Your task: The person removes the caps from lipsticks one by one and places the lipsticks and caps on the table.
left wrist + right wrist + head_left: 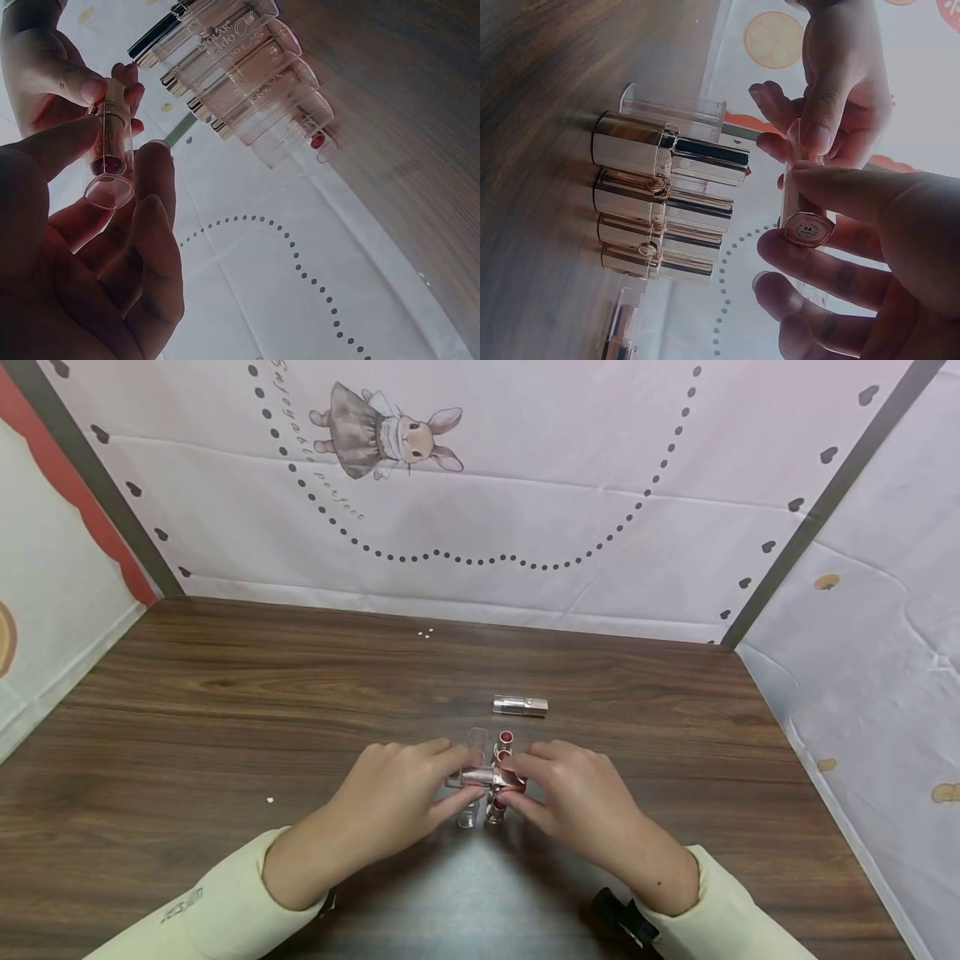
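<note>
Between both hands a lipstick in a clear cap [477,777] is held sideways above the table. My left hand [393,789] grips its clear cap end, thumb on one side and fingers on the other. The right hand [581,793] pinches the shiny gold base; a round label shows on the base end [808,229] in the right wrist view. Within the cap, the dark red tip [109,165] points toward the left palm. Just beneath the hands, several uncapped gold lipsticks [630,142] stand in a row, beside a row of clear caps [300,124]. The hands partly hide both rows in the head view.
Beyond the rows, another capped lipstick [520,706] lies on the brown wooden table [300,693]. Small white bits [425,633] lie near the back edge, and one white scrap [270,799] is at left. A printed cloth [525,460] hangs behind the table.
</note>
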Tool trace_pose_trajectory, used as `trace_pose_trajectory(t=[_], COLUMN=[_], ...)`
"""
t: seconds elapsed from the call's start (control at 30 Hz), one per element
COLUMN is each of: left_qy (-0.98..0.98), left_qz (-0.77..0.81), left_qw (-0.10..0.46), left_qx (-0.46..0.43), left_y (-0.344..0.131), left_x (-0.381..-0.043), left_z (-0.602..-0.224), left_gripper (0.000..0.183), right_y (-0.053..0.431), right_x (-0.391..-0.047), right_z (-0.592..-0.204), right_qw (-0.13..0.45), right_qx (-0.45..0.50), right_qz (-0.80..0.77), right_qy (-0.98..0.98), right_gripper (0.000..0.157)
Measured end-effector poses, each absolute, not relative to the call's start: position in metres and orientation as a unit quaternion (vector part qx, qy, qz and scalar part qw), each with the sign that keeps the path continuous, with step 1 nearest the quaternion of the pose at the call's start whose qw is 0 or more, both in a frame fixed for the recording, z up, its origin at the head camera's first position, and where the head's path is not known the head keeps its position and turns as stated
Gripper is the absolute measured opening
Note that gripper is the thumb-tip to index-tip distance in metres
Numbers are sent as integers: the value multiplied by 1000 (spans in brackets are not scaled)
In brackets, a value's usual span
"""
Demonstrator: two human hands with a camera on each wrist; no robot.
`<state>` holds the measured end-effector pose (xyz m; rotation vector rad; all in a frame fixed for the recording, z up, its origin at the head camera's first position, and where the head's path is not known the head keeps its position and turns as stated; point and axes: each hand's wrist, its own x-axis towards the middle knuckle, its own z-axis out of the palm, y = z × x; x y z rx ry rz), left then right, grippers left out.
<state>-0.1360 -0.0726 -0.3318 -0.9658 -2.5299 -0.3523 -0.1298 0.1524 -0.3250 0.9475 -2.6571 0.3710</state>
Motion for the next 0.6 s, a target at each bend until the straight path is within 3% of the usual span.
trace_pose_trajectory(t=[0.6], left_qy=[-910], left_qz=[-130], left_qw=[184], left_qx=[-348], left_y=[-73], left_x=[-137], left_z=[-332], left_gripper=[26], right_y=[153], right_x=[-130], right_z=[-323], right_qw=[121], right_qx=[319], right_qz=[131], right_qy=[-931], right_gripper=[21])
